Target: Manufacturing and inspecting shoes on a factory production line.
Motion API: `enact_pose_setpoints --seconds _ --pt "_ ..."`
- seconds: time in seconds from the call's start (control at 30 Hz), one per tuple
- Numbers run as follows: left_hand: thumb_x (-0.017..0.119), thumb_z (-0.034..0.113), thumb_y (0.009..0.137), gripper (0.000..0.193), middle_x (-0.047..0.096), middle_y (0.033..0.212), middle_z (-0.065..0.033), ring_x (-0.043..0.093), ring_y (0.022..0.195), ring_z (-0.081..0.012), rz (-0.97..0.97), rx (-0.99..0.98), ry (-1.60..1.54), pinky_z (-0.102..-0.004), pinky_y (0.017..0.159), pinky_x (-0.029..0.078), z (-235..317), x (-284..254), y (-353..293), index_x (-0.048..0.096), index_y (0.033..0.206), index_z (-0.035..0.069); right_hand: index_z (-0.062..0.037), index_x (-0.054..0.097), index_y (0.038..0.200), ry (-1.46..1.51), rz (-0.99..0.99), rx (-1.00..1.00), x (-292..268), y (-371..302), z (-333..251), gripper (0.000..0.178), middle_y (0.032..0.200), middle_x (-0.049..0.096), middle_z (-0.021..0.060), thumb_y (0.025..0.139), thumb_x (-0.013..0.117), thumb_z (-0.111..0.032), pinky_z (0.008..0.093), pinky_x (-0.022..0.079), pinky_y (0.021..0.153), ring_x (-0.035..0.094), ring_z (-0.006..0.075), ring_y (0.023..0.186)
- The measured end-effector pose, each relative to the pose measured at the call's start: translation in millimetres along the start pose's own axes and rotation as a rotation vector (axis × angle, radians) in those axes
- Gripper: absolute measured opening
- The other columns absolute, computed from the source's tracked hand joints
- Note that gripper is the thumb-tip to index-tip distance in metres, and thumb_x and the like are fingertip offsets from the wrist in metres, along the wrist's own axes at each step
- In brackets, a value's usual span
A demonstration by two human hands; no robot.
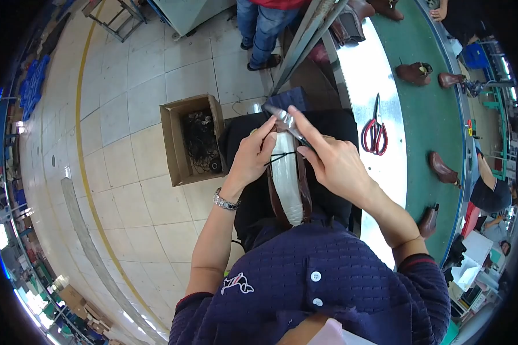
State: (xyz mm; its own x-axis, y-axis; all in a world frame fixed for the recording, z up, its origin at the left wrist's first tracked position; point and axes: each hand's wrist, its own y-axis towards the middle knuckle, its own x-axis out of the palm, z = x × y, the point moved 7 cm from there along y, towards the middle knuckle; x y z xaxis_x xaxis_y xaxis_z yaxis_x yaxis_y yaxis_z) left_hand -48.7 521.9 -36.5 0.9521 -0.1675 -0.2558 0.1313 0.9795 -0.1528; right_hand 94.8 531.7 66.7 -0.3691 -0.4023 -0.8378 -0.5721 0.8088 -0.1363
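Note:
In my lap lies a brown leather shoe (pixel 275 201), with a long white wrapped piece (pixel 286 172) down its middle. A thin black lace (pixel 280 155) crosses the white part and looks knotted. My left hand (pixel 251 156) is closed at the far end of the shoe, its fingers bent against the left edge. My right hand (pixel 335 163) grips a silvery metal tool (pixel 286 121) with a dark tip, slanted over the shoe's far end. The tool's kind is unclear, since fingers cover part of it. A watch (pixel 225 201) circles my left wrist.
Red-handled scissors (pixel 374 138) lie on the shiny metal ledge (pixel 380 69) at my right. Beyond runs a green conveyor belt (pixel 423 126) carrying several brown shoes (pixel 414 73). An open cardboard box (pixel 167 144) with black laces stands left. A person in jeans (pixel 266 29) stands ahead.

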Motion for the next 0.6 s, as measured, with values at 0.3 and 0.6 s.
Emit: enact_pose_setpoints --seconds 0.3,0.6 --pt "0.061 0.016 0.093 0.053 0.064 0.113 -0.0152 0.061 0.099 -0.0202 -0.056 -0.028 -0.204 -0.0297 0.089 0.047 -12.4 7.8 -5.6 0.044 0.143 0.006 -0.0181 0.019 0.153 -0.050 -0.007 0.012 4.8 0.1 10.3 0.073 0.075 0.066 0.0198 0.091 0.057 -0.010 0.0430 0.053 0.054 0.065 0.0360 0.062" --pt "0.064 0.014 0.092 0.056 0.058 0.127 -0.0097 0.055 0.112 -0.0164 -0.057 -0.030 -0.271 -0.0281 0.098 0.042 -7.3 9.1 -0.4 0.043 0.142 -0.001 -0.0205 0.018 0.153 0.029 -0.085 0.052 21.3 -10.5 29.4 0.076 0.071 0.064 0.0209 0.090 0.058 -0.012 0.0510 0.051 0.062 0.064 0.0411 0.065"
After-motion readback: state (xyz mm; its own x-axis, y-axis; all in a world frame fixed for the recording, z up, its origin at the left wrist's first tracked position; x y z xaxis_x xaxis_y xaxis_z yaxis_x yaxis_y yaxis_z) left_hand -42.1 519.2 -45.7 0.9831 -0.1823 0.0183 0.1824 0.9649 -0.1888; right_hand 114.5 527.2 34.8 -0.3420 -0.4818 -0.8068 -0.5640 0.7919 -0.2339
